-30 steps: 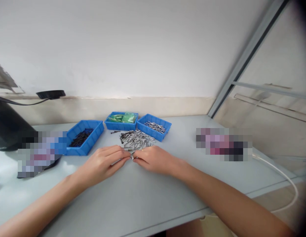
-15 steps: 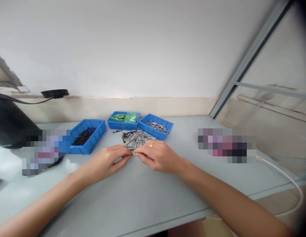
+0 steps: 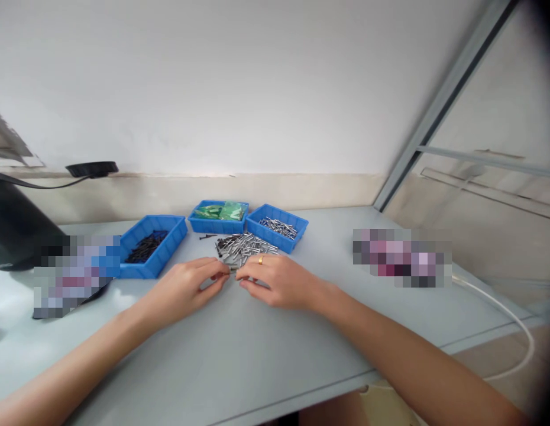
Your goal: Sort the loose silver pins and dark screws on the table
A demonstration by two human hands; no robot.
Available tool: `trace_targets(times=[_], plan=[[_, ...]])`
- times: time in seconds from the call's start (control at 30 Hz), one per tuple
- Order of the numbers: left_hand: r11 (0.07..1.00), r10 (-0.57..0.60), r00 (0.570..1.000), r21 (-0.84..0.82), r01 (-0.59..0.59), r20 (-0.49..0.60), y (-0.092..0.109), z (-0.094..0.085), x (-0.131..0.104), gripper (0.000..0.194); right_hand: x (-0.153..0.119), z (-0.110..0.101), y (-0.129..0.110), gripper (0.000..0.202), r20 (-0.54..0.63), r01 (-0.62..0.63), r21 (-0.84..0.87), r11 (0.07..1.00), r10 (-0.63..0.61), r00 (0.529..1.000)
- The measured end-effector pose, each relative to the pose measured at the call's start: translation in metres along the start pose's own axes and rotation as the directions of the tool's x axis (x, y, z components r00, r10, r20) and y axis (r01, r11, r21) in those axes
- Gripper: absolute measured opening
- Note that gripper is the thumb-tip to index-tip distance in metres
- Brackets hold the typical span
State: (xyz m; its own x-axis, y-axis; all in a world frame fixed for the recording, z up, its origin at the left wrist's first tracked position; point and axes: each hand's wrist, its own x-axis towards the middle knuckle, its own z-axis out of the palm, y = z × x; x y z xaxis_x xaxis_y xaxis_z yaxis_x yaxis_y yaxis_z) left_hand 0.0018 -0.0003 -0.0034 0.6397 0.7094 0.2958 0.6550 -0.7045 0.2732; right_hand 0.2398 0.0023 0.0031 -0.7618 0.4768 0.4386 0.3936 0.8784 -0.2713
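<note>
My left hand (image 3: 190,285) and my right hand (image 3: 281,283), which wears a ring, face each other low over the table with a narrow gap between the fingertips. Both are closed in a pinch. Whatever the fingers hold is too small or hidden to name. Just beyond them lies a loose pile of silver metal pins (image 3: 248,245) mixed with some dark screws (image 3: 222,244). A couple of dark screws (image 3: 207,236) lie apart, left of the pile.
Behind the pile stand a blue tray (image 3: 218,227) with green plastic packets and another blue tray (image 3: 268,238) with silver pins. A third blue tray (image 3: 168,253) at left holds dark screws. Blurred-out items (image 3: 397,257) lie at right, near a white cable (image 3: 501,296); a black bottle (image 3: 22,225) is far left.
The fingertips have drawn slightly apart, opening a small gap between my hands. The whole view has shifted slightly; the trays and pile appear unchanged.
</note>
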Motion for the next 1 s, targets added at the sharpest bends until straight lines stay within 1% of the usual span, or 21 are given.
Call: trace_targets(times=[0.07, 0.13, 0.2, 0.27, 0.3, 0.37, 0.4, 0.43, 0.47, 0.53, 0.57, 0.6, 0.67, 0.73, 0.8, 0.87, 1.0], plan=[[1.0, -0.001, 1.0, 0.013, 0.002, -0.018, -0.001, 0.001, 0.0, 0.022, 0.001, -0.001, 0.002, 0.017, -0.038, -0.01, -0.024, 1.0, 0.009, 0.999], [0.999, -0.018, 0.999, 0.048, 0.019, -0.031, -0.003, 0.002, 0.0, 0.025, 0.001, -0.006, 0.007, 0.018, -0.111, -0.082, -0.082, 0.993, 0.072, 0.991], [0.994, -0.039, 0.999, 0.106, 0.04, -0.013, -0.006, 0.003, 0.0, 0.028, 0.001, -0.013, 0.016, 0.023, -0.225, -0.241, -0.178, 0.954, 0.198, 0.954], [0.986, -0.051, 0.998, 0.163, 0.046, 0.023, -0.009, 0.005, 0.001, 0.031, 0.0, -0.02, 0.027, 0.025, -0.327, -0.433, -0.281, 0.856, 0.339, 0.882], [0.982, -0.054, 0.998, 0.181, 0.045, 0.04, -0.01, 0.005, 0.001, 0.032, 0.0, -0.023, 0.032, 0.03, -0.333, -0.495, -0.331, 0.804, 0.391, 0.858], [0.979, -0.062, 0.996, 0.197, 0.049, 0.06, -0.012, 0.006, 0.001, 0.034, -0.001, -0.025, 0.039, 0.036, -0.298, -0.571, -0.401, 0.716, 0.487, 0.821], [0.979, -0.068, 0.996, 0.198, 0.054, 0.065, -0.013, 0.007, 0.001, 0.034, -0.001, -0.024, 0.04, 0.037, -0.282, -0.579, -0.403, 0.708, 0.506, 0.815], [0.979, -0.07, 0.995, 0.196, 0.056, 0.069, -0.013, 0.007, 0.001, 0.034, -0.001, -0.022, 0.04, 0.036, -0.259, -0.57, -0.38, 0.728, 0.508, 0.821], [0.98, -0.071, 0.995, 0.193, 0.055, 0.074, -0.014, 0.007, 0.001, 0.034, 0.0, -0.02, 0.037, 0.034, -0.237, -0.545, -0.335, 0.768, 0.491, 0.838], [0.981, -0.064, 0.995, 0.19, 0.048, 0.081, -0.015, 0.007, 0.001, 0.033, 0.001, -0.014, 0.029, 0.031, -0.181, -0.437, -0.198, 0.877, 0.406, 0.896], [0.98, -0.061, 0.995, 0.192, 0.044, 0.084, -0.015, 0.007, 0.001, 0.033, 0.001, -0.012, 0.025, 0.029, -0.156, -0.379, -0.146, 0.914, 0.357, 0.921], [0.98, -0.057, 0.995, 0.195, 0.04, 0.084, -0.016, 0.008, 0.0, 0.033, 0.002, -0.009, 0.02, 0.027, -0.117, -0.312, -0.12, 0.942, 0.299, 0.947], [0.979, -0.054, 0.995, 0.201, 0.037, 0.079, -0.017, 0.008, 0.0, 0.032, 0.002, -0.005, 0.013, 0.025, -0.036, -0.233, -0.104, 0.967, 0.231, 0.972], [0.98, -0.044, 0.997, 0.196, 0.03, 0.068, -0.018, 0.008, 0.001, 0.031, 0.001, -0.004, 0.01, 0.023, 0.073, -0.202, -0.095, 0.975, 0.209, 0.975], [0.981, -0.045, 0.997, 0.193, 0.032, 0.063, -0.018, 0.008, 0.001, 0.029, 0.0, -0.003, 0.011, 0.021, 0.153, -0.192, -0.094, 0.977, 0.205, 0.967], [0.978, -0.055, 0.996, 0.203, 0.039, 0.073, -0.017, 0.008, 0.001, 0.028, -0.001, -0.004, 0.013, 0.02, 0.189, -0.186, -0.101, 0.977, 0.202, 0.961], [0.972, -0.076, 0.994, 0.229, 0.056, 0.08, -0.018, 0.008, 0.001, 0.028, -0.002, -0.003, 0.016, 0.02, 0.21, -0.187, -0.113, 0.976, 0.207, 0.956]])
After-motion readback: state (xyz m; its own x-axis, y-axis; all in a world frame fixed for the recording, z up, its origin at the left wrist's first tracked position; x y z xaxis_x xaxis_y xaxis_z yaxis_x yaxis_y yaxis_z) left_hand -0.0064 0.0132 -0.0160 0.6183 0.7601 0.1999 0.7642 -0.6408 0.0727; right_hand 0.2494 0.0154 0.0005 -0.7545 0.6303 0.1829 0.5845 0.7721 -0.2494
